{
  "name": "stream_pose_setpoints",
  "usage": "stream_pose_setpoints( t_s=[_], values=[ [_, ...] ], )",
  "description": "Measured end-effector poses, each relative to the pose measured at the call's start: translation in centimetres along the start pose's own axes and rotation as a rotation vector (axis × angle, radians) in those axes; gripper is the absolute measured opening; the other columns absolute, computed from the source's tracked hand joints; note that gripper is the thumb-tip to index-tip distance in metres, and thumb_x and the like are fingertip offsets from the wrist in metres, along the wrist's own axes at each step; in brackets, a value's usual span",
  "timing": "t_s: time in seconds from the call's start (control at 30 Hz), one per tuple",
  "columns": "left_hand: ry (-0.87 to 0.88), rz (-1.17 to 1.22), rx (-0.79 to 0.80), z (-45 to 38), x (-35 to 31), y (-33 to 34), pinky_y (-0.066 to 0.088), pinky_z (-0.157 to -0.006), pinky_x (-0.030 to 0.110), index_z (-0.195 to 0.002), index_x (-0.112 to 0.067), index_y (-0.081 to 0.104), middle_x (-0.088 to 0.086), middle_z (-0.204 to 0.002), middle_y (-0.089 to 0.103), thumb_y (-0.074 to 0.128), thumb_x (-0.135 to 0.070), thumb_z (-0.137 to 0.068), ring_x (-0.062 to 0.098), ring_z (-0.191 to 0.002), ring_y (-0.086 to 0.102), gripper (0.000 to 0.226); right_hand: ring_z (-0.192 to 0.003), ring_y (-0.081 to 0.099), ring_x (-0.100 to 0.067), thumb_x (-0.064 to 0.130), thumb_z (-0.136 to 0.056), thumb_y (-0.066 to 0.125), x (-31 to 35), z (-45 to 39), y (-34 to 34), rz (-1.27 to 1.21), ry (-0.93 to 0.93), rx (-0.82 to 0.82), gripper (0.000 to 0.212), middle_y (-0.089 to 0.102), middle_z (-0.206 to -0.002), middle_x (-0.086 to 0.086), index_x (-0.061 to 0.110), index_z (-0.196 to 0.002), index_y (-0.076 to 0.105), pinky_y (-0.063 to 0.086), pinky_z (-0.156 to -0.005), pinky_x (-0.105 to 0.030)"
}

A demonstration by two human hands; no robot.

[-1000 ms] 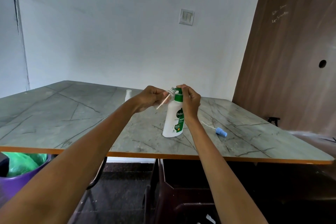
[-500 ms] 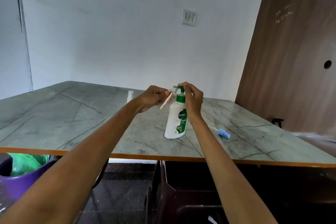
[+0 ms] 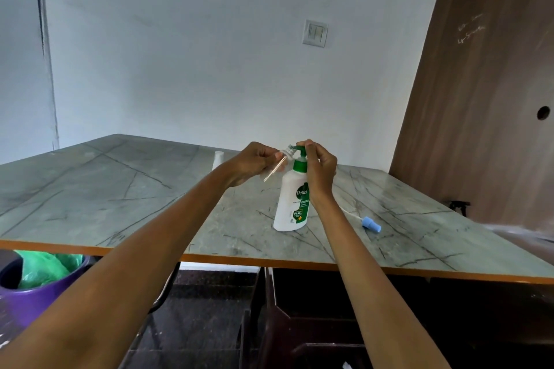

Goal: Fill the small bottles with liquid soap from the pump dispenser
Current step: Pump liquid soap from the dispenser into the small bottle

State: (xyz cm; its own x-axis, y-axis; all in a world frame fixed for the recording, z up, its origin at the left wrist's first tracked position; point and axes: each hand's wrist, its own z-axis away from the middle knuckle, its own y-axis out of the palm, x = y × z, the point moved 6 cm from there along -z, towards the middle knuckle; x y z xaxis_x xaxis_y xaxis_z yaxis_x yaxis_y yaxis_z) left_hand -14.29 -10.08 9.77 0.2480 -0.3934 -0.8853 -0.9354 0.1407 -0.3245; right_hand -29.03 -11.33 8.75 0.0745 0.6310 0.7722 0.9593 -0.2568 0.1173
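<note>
A white pump dispenser [image 3: 292, 201] with a green collar and label stands upright on the marbled table [image 3: 120, 204]. My right hand [image 3: 319, 168] curls over its green pump head, fingers on top. My left hand [image 3: 250, 165] grips a small clear bottle [image 3: 277, 166], tilted, with its open neck held right at the pump's spout. A second small white bottle [image 3: 218, 159] stands behind my left wrist, partly hidden. A blue spray cap with a thin white tube [image 3: 371, 224] lies on the table to the right of the dispenser.
The table's orange front edge [image 3: 269, 262] runs across the view. A purple bin with a green bag [image 3: 39, 281] sits below at left. Dark chairs [image 3: 314, 323] stand under the table. A brown door [image 3: 485, 99] is at right.
My hands stay in the same hold at the pump head. Only the view has shifted slightly.
</note>
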Motion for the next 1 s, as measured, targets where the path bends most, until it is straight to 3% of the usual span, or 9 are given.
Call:
stream_pose_setpoints(
  t_s=[0.13,0.23,0.4,0.53,0.6,0.73,0.87,1.0],
  values=[
    [0.004,0.011,-0.008,-0.1,0.5,0.2,0.05,-0.062,0.01,-0.115,0.008,0.058,0.007,-0.096,0.063,0.044,-0.01,-0.095,-0.004,-0.062,0.064,0.031,-0.086,0.067,-0.015,0.032,-0.09,0.053,-0.2,0.1,-0.1,0.027,-0.02,0.01,0.032,0.07,-0.075,0.023,0.046,-0.067,0.071,0.044,-0.097,-0.056],
    [0.006,-0.001,-0.003,-0.1,0.6,0.0,0.053,-0.067,0.01,-0.117,0.01,0.057,0.01,-0.101,0.062,0.044,-0.01,-0.096,-0.003,-0.065,0.065,0.032,-0.086,0.067,-0.016,0.029,-0.09,0.053,-0.1,0.2,0.0,0.043,-0.038,0.013,0.032,0.071,-0.074,0.022,0.043,-0.067,0.071,0.045,-0.096,-0.054],
    [0.031,-0.048,-0.012,0.4,0.0,-0.4,0.047,-0.058,0.006,-0.113,0.009,0.06,0.011,-0.099,0.063,0.046,-0.012,-0.095,-0.006,-0.063,0.065,0.031,-0.081,0.065,-0.007,0.025,-0.092,0.053,-0.3,0.0,0.0,0.019,-0.022,0.034,0.035,0.07,-0.074,0.024,0.041,-0.066,0.07,0.044,-0.097,-0.053],
    [0.057,-0.124,-0.007,0.3,-0.8,-0.9,0.047,-0.081,0.024,-0.108,0.01,0.063,0.018,-0.101,0.065,0.047,-0.012,-0.095,0.014,-0.081,0.061,0.03,-0.086,0.065,-0.011,0.032,-0.09,0.052,0.0,-0.2,0.1,0.058,-0.033,0.048,0.034,0.069,-0.075,0.029,0.051,-0.068,0.069,0.041,-0.1,-0.057],
    [0.055,-0.147,-0.008,0.3,-1.0,-1.0,0.047,-0.084,0.028,-0.108,0.011,0.063,0.021,-0.104,0.065,0.047,-0.011,-0.095,0.019,-0.085,0.06,0.03,-0.084,0.065,-0.01,0.032,-0.09,0.052,0.0,-0.3,0.1,0.058,-0.036,0.051,0.034,0.069,-0.075,0.028,0.05,-0.068,0.069,0.042,-0.098,-0.056],
    [0.068,-0.164,-0.011,0.2,-1.0,-0.7,0.047,-0.08,0.022,-0.11,0.012,0.062,0.017,-0.103,0.065,0.047,-0.011,-0.095,0.016,-0.083,0.06,0.031,-0.08,0.064,-0.009,0.032,-0.09,0.052,-0.2,-0.3,0.0,0.059,-0.043,0.044,0.033,0.069,-0.073,0.027,0.047,-0.066,0.07,0.042,-0.098,-0.057],
    [0.082,-0.221,0.022,0.1,-1.2,-0.7,0.047,-0.067,0.008,-0.101,0.013,0.065,0.007,-0.085,0.066,0.048,-0.012,-0.094,0.0,-0.067,0.06,0.031,-0.078,0.065,-0.009,0.027,-0.092,0.053,-0.7,-0.2,-0.1,0.047,-0.042,0.046,0.034,0.069,-0.071,0.026,0.041,-0.065,0.07,0.044,-0.096,-0.056],
    [0.088,-0.251,0.02,0.0,-1.4,-1.0,0.048,-0.065,0.007,-0.103,0.012,0.064,0.009,-0.088,0.064,0.048,-0.01,-0.094,-0.006,-0.061,0.06,0.028,-0.087,0.066,-0.014,0.035,-0.09,0.051,-0.4,0.0,0.0,0.062,-0.057,0.049,0.031,0.069,-0.075,0.028,0.045,-0.068,0.07,0.041,-0.099,-0.056]
  ],
)
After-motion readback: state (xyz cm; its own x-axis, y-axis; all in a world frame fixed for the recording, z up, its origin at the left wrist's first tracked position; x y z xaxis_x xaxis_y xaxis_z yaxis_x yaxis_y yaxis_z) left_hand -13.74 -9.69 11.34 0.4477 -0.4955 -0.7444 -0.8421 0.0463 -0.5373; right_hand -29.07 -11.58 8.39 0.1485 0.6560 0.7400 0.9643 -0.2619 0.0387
